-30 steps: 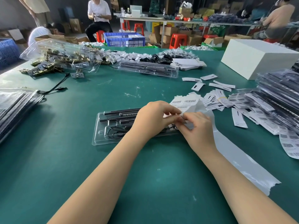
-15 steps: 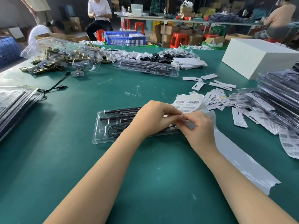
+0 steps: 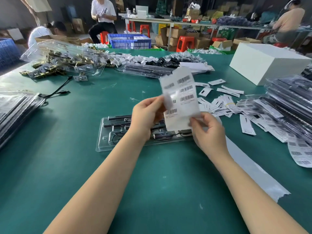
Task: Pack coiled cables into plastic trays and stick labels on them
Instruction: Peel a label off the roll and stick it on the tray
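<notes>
While the green surface (image 3: 70, 166) stretches wide under everything, the change from a moment ago is plain: the label sheet (image 3: 183, 100), which was held low over the tray, has been lifted upright between the two hands and now stands above it, blurred with motion. I take that to mean a label is being peeled free, so sticking it down is the step at hand. To the right, a tall stack of filled trays (image 3: 290, 98) sits with loose labels (image 3: 222, 103) spilled beside it, and a strip of bare backing paper (image 3: 253, 168) trails toward the near edge. The clear plastic tray (image 3: 108, 137) lies flat in the middle of the surface, just beneath both hands; dark rods and a thin black cable rest in its moulded pockets, and no label shows on what can be seen of it. The sheet carries several barcodes in rows, with blank patches where labels seem already taken. The left hand (image 3: 146, 115) has its grip pinched on a small label (image 3: 168, 101) at the sheet's left edge, while the right hand (image 3: 209, 130) pinches the sheet's lower corner.
</notes>
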A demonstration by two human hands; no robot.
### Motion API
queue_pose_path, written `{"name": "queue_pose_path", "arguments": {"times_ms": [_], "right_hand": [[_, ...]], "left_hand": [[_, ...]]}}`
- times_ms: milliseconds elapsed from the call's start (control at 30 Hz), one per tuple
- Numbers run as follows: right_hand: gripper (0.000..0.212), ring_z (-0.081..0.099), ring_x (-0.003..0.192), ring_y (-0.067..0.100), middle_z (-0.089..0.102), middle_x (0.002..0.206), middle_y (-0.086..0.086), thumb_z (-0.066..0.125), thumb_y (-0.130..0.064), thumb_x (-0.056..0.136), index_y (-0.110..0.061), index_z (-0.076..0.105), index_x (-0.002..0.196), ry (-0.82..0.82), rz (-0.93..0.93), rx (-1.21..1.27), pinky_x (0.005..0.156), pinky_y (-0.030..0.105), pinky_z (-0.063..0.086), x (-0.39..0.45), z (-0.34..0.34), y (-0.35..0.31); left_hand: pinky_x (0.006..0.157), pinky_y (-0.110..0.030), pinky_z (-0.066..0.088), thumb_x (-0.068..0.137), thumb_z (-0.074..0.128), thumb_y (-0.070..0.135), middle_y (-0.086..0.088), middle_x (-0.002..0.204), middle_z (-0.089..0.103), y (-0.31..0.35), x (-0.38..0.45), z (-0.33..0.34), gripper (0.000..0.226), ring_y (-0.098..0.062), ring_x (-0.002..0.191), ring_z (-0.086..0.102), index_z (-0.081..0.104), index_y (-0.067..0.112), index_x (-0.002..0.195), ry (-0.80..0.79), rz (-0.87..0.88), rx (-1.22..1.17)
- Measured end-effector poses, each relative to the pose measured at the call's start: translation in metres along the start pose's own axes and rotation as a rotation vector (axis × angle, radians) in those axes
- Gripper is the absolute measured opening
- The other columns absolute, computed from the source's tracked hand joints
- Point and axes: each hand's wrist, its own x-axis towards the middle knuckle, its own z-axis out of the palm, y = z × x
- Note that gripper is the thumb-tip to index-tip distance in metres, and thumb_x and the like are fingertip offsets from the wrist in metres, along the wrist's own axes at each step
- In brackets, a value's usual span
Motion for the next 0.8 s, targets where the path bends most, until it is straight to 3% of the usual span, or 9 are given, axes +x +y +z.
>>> {"name": "queue_pose_path", "arguments": {"times_ms": [100, 167, 233, 333, 433, 500, 600, 700, 800], "right_hand": [[0.019, 0.06, 0.071, 0.008, 0.064, 0.076, -0.013, 0.058, -0.009, 0.09, -0.026, 0.058, 0.08, 0.162, 0.302, 0.109, 0.063, 0.019, 0.044, 0.032, -0.02, 0.001], [0.022, 0.054, 0.067, 0.013, 0.059, 0.075, -0.005, 0.054, -0.004, 0.088, -0.022, 0.056, 0.075, 0.23, 0.498, 0.154, 0.059, 0.027, 0.038, 0.063, -0.04, 0.004], [0.021, 0.054, 0.068, 0.016, 0.058, 0.076, 0.0, 0.054, -0.001, 0.088, -0.017, 0.055, 0.075, 0.241, 0.568, 0.066, 0.057, 0.027, 0.037, 0.091, -0.064, 0.009], [0.019, 0.057, 0.085, 0.022, 0.063, 0.095, 0.011, 0.058, 0.001, 0.085, -0.006, 0.067, 0.101, 0.202, 0.53, -0.255, 0.07, 0.032, 0.045, 0.119, -0.106, 0.016], [0.023, 0.058, 0.084, 0.027, 0.065, 0.093, 0.02, 0.06, 0.0, 0.082, 0.002, 0.07, 0.103, 0.106, 0.474, -0.672, 0.074, 0.032, 0.043, 0.138, -0.139, 0.019], [0.031, 0.061, 0.102, 0.036, 0.064, 0.114, 0.026, 0.064, -0.005, 0.084, 0.006, 0.066, 0.113, 0.009, 0.515, -0.882, 0.086, 0.037, 0.047, 0.149, -0.149, 0.019], [0.05, 0.05, 0.122, 0.043, 0.051, 0.137, 0.026, 0.065, -0.016, 0.089, -0.001, 0.052, 0.135, -0.018, 0.483, -1.002, 0.098, 0.043, 0.042, 0.146, -0.145, 0.026], [0.047, 0.037, 0.126, 0.043, 0.038, 0.138, 0.026, 0.059, -0.033, 0.094, -0.009, 0.051, 0.134, 0.15, 0.342, -1.142, 0.096, 0.051, 0.04, 0.124, -0.125, 0.035], [0.048, 0.041, 0.123, 0.041, 0.038, 0.136, 0.023, 0.045, -0.043, 0.096, -0.012, 0.048, 0.133, 0.007, 0.381, -1.26, 0.094, 0.05, 0.041, 0.105, -0.099, 0.04]], "left_hand": [[0.058, -0.021, 0.05, 0.085, 0.072, 0.026, 0.007, 0.067, 0.072, 0.005, 0.009, -0.017, 0.005, -0.005, 0.056, 0.064, 0.07, 0.022, 0.082, 0.258, -0.036, -0.131], [0.059, -0.021, 0.048, 0.084, 0.072, 0.029, 0.01, 0.064, 0.071, 0.006, 0.014, -0.026, 0.006, -0.004, 0.052, 0.061, 0.068, 0.024, 0.086, 0.339, -0.027, -0.131], [0.06, -0.022, 0.047, 0.083, 0.072, 0.03, 0.011, 0.064, 0.071, 0.006, 0.017, -0.031, 0.007, -0.006, 0.054, 0.06, 0.068, 0.026, 0.087, 0.367, -0.03, -0.137], [0.059, -0.021, 0.048, 0.084, 0.071, 0.03, 0.012, 0.065, 0.071, 0.005, 0.018, -0.031, 0.005, -0.008, 0.057, 0.06, 0.068, 0.027, 0.085, 0.367, -0.029, -0.137], [0.058, -0.02, 0.048, 0.086, 0.07, 0.03, 0.013, 0.065, 0.071, 0.003, 0.019, -0.031, 0.004, -0.006, 0.055, 0.059, 0.069, 0.026, 0.084, 0.353, -0.023, -0.127], [0.06, -0.021, 0.048, 0.086, 0.069, 0.03, 0.014, 0.064, 0.071, 0.002, 0.018, -0.03, 0.005, -0.005, 0.054, 0.059, 0.069, 0.026, 0.083, 0.347, -0.025, -0.116], [0.062, -0.022, 0.049, 0.086, 0.07, 0.029, 0.013, 0.067, 0.071, 0.001, 0.017, -0.031, 0.005, -0.007, 0.058, 0.06, 0.07, 0.026, 0.082, 0.355, -0.026, -0.117], [0.06, -0.021, 0.049, 0.086, 0.071, 0.028, 0.007, 0.083, 0.073, 0.002, 0.018, -0.033, 0.003, -0.006, 0.066, 0.067, 0.07, 0.025, 0.084, 0.362, -0.012, -0.138], [0.059, -0.02, 0.048, 0.086, 0.071, 0.027, 0.008, 0.083, 0.073, 0.001, 0.018, -0.034, 0.003, -0.004, 0.067, 0.07, 0.07, 0.025, 0.085, 0.383, -0.003, -0.158]]}}
